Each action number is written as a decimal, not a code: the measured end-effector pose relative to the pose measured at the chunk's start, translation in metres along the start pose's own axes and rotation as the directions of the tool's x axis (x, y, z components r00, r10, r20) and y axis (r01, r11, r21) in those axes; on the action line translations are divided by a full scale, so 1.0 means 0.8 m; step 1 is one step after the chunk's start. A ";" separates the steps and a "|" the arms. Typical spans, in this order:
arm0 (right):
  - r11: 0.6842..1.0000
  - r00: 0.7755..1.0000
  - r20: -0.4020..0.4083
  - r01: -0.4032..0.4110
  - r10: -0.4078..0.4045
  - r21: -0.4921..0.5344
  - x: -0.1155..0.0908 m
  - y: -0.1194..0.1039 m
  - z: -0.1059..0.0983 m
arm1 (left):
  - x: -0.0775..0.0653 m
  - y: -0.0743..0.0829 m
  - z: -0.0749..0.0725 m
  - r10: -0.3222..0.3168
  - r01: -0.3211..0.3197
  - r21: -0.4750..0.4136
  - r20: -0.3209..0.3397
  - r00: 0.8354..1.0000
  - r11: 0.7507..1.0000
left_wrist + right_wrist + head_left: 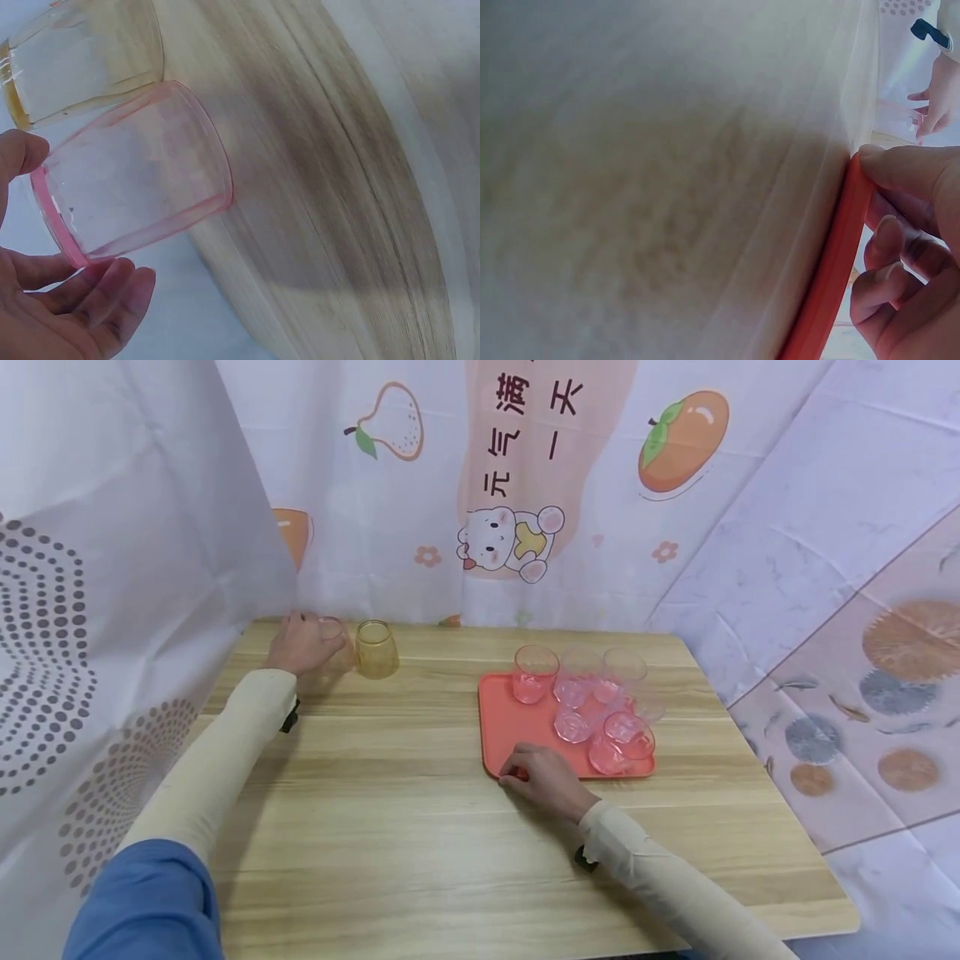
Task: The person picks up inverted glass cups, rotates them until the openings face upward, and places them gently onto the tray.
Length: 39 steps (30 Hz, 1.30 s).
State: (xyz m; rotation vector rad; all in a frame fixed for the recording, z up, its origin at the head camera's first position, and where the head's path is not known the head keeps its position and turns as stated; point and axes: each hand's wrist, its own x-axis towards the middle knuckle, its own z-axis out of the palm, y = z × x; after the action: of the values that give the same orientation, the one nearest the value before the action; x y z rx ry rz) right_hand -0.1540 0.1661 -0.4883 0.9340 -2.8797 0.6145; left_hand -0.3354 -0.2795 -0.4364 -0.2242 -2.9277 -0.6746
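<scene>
At the table's back left, my left hand (303, 643) holds a transparent pink cup (142, 172) by its base end, thumb on one side and fingers on the other. The cup stands mouth down. Right beside it is a yellow transparent cup (377, 653), also upside down. My right hand (547, 779) pinches the front left corner of a red tray (497, 727), with the thumb on the rim (836, 262). On the tray are several see-through cups, among them a pink-rimmed one (535, 677) at the back and another pink-rimmed one (621, 745) at the front right.
The wooden table (360, 843) carries all of this. A printed curtain (420, 527) hangs along its back edge, and more patterned cloth hangs at the left (112, 610) and right (847, 652) sides.
</scene>
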 end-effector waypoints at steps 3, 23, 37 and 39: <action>1.000 1.000 -0.004 0.010 -0.010 -0.002 0.000 -0.001 0.000 | 0.001 0.000 -0.003 0.000 0.000 0.008 0.005 1.000 1.000; 1.000 1.000 0.014 -0.009 0.009 0.008 -0.002 -0.002 -0.003 | -0.014 0.009 -0.019 0.160 -0.162 0.094 0.030 0.987 0.982; 1.000 1.000 0.011 -0.016 0.016 0.002 -0.006 -0.003 -0.002 | -0.037 0.025 -0.027 0.149 -0.149 0.068 0.010 0.989 0.986; 1.000 1.000 0.002 -0.004 0.004 0.001 -0.006 -0.002 -0.002 | -0.040 0.026 -0.029 0.139 -0.139 0.044 0.003 0.990 0.989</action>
State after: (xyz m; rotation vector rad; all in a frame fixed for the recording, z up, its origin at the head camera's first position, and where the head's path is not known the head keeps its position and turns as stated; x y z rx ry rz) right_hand -0.1492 0.1680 -0.4870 0.9298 -2.8844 0.6156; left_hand -0.2981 -0.2749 -0.4117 -0.4187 -2.8894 -0.5883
